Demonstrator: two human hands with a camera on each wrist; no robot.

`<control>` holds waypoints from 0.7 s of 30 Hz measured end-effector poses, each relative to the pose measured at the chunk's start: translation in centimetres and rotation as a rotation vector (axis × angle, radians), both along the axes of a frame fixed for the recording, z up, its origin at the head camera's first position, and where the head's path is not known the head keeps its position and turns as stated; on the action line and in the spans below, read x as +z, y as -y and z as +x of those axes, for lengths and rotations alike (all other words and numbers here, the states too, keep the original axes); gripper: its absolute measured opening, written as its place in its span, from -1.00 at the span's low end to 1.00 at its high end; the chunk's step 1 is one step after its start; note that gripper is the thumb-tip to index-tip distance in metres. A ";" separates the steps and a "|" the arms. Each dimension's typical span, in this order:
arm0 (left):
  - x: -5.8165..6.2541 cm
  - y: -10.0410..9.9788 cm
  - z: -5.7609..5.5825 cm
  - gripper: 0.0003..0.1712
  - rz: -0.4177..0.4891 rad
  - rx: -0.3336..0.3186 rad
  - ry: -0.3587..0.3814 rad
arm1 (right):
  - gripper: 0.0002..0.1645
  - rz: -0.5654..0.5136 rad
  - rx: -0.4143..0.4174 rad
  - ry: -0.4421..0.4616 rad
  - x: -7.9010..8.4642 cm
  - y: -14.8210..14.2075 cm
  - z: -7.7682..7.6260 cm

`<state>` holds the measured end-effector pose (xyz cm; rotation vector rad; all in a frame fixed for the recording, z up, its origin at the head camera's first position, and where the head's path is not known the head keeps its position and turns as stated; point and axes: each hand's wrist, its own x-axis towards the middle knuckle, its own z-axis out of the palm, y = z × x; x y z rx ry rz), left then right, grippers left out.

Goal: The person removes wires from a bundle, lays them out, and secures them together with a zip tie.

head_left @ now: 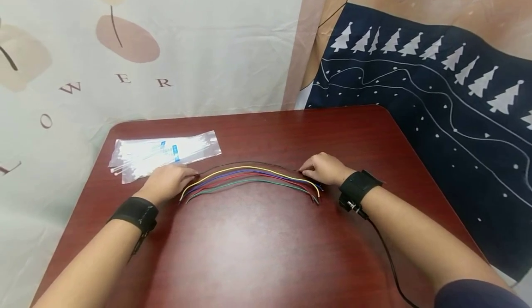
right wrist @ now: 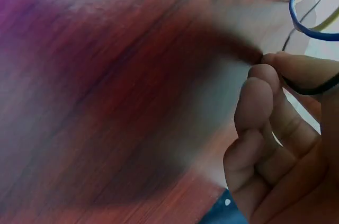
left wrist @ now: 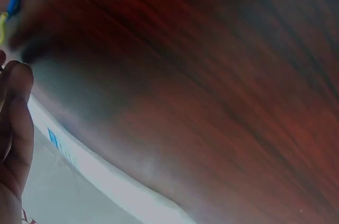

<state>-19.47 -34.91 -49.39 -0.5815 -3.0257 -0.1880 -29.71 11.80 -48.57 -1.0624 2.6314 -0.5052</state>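
A thin black wire (head_left: 245, 162) arcs across the table between both hands. My left hand (head_left: 168, 182) pinches its left end between thumb and fingertips. At the other end, my right hand (head_left: 326, 168) pinches it; the right wrist view shows the black wire (right wrist: 288, 41) at the thumb and index tip. Just nearer to me lie curved loose wires side by side: a yellow wire (head_left: 249, 167), a blue wire (head_left: 275, 175), a red wire (head_left: 224, 177) and a green wire (head_left: 253, 180). In the left wrist view, only part of the left hand (left wrist: 18, 113) shows, at the edge.
Behind the left hand lies a clear plastic bag (head_left: 193, 147) of white cable ties, some sticking out. The reddish-brown table (head_left: 249, 252) meets a printed cloth (head_left: 232, 68) at the back and a dark tree-patterned cloth (head_left: 415, 91) at right. A black cable (head_left: 388, 252) trails from the right wrist strap.
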 end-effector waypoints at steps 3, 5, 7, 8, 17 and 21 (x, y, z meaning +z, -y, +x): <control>-0.1 0.0 0.1 -0.78 0.021 0.012 0.028 | -0.72 -0.024 0.008 0.028 -0.4 0.4 -0.1; -0.1 -0.1 0.0 -0.80 0.029 0.007 0.040 | -0.72 -0.036 0.020 0.024 -0.5 0.4 -0.1; -0.2 -0.3 -0.2 -0.80 0.034 -0.012 0.047 | -0.72 -0.049 0.028 0.020 -0.6 0.2 0.0; -0.2 -0.5 -0.3 -0.80 0.034 -0.024 0.048 | -0.73 -0.053 0.033 0.016 -0.7 -0.1 0.1; 0.0 0.4 0.1 -0.80 0.036 -0.039 0.000 | -0.77 -0.141 0.010 0.029 -1.2 -0.2 -0.2; 0.7 2.7 -0.3 -0.82 0.016 0.052 -0.101 | -0.72 -0.136 -0.075 0.068 -1.2 -0.4 -0.4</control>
